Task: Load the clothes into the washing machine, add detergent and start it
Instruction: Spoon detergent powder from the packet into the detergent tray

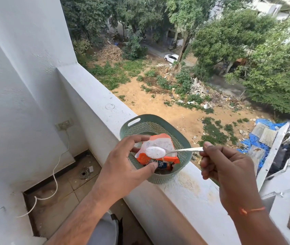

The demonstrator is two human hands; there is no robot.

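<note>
While the right hand (pixel 229 167) pinches a steel spoon (pixel 176 150) by its handle end, its bowl heaped with white detergent powder (pixel 154 151), the left hand (pixel 124 163) has its grip closed on the orange detergent packet (pixel 160 147). That packet stands in a green perforated basket (pixel 140 124) resting on the white balcony parapet (pixel 105 103).

Detergent packet (pixel 160 149): orange and white pouch, opened at top, standing tilted inside a green perforated basket (pixel 137 124) on a white parapet ledge. Spoon (pixel 174 150): metal, level above the packet, its bowl heaped with white powder flecked blue.
</note>
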